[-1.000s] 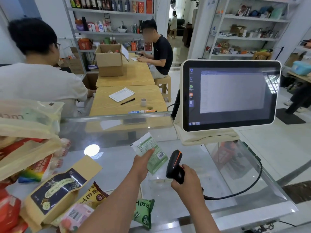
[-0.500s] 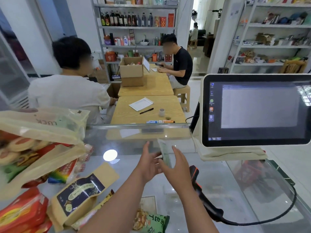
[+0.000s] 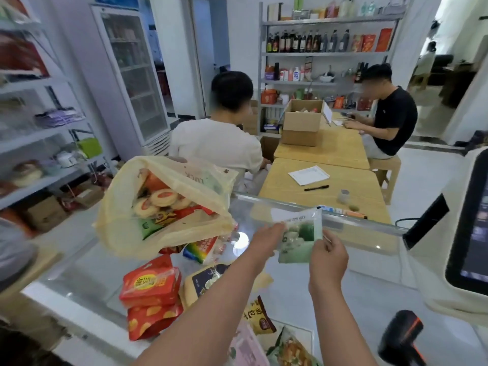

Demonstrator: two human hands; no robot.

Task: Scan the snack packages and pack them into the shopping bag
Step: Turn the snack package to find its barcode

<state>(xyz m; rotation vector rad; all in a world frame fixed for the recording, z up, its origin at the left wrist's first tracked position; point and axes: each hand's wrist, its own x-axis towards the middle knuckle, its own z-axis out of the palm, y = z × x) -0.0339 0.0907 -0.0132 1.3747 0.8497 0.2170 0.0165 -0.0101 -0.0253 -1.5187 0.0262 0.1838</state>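
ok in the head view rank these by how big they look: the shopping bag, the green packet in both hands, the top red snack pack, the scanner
1. shopping bag, clearly largest
2. red snack pack
3. green packet
4. scanner, partly cut off by the frame edge

The last three look close in size, and nearness to the camera makes their order unsure.

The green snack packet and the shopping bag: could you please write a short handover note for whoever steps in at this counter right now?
Left hand and right hand both pinch the green snack packet, held in the air above the glass counter, to the right of the bag.
The yellow shopping bag lies open on the counter with several snacks inside.
The scanner sits on the counter, lower right, in nobody's grip.
Left to do: bag this packet, then scan and pack the loose ones, including the red packages and the dark-labelled pouch.
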